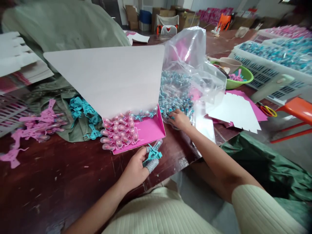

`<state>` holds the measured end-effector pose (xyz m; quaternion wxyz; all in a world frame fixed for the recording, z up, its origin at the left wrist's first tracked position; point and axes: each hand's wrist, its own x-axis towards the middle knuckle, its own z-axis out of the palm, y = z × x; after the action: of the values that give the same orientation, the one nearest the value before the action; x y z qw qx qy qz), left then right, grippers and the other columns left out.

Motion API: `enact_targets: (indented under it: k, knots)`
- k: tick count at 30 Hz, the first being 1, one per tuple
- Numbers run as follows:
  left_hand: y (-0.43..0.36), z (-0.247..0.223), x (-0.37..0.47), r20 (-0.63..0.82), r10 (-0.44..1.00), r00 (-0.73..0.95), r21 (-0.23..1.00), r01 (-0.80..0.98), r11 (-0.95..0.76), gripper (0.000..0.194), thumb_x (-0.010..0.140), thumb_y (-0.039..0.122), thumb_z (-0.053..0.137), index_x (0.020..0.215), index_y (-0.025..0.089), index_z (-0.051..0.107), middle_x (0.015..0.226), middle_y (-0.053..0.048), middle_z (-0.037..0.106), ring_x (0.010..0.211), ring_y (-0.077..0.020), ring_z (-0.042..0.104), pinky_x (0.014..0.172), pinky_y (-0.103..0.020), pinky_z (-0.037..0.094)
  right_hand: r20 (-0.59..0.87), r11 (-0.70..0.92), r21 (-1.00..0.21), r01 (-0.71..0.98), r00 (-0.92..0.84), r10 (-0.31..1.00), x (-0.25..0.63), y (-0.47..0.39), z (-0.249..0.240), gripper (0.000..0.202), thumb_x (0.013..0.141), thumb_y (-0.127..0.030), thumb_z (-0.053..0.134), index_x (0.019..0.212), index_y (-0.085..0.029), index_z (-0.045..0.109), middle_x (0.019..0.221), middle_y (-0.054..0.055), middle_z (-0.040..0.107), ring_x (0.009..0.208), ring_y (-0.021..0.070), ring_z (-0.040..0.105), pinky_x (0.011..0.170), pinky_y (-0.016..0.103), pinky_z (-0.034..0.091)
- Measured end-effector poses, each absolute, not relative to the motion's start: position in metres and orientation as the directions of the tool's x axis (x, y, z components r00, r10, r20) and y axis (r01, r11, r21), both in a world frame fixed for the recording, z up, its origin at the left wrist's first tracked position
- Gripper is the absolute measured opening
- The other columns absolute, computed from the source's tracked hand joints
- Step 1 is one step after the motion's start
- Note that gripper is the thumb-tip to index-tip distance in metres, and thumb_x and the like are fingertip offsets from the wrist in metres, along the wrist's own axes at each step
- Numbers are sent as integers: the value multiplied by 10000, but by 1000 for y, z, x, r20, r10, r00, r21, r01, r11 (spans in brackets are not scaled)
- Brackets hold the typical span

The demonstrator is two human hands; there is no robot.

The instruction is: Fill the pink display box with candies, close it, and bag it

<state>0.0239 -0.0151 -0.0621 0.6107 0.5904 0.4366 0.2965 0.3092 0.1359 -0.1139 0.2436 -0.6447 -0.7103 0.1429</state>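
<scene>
My left hand (137,166), with grey wraps on its fingertips, holds a teal plastic piece with a clear tube (153,153) just in front of the pink box. My right hand (180,120) reaches into the plastic bag (174,89) of small teal pieces; its fingertips are partly hidden among them. Between and beyond my hands, the pink box (151,127) stands with its white lid (117,78) up. Rows of pink capsule pieces (120,130) fill its left part, and a few teal pieces (143,114) lie along its back edge.
Left of the box lie teal pieces (84,110) and a pink pile (41,125). On the right are white and pink card sheets (236,109), scissors (268,110), a green bowl (247,74), a white crate (265,73) and an orange stool (299,110).
</scene>
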Motion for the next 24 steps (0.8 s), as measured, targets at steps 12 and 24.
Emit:
enact_targets:
  k: [12,24]
  knots:
    - [-6,-63,21,-198,917,347,980,60,190,336,846,379,750,1088,155,682,1068,-65,741,1038,-236,674,966,-345,498,190,534,-735,418,-629,754,283,25,-45,287,999,-343,599,1265,-236,614,1143,73,721,994,183,689,867,323,552]
    - [-22,-52,13,201,907,371,704,589,-397,149,926,179,537,778,188,551,814,-34,582,721,-164,511,662,-275,356,147,530,-750,396,-682,717,254,8,-41,264,1046,-378,495,993,-174,653,856,57,681,803,172,643,759,304,518]
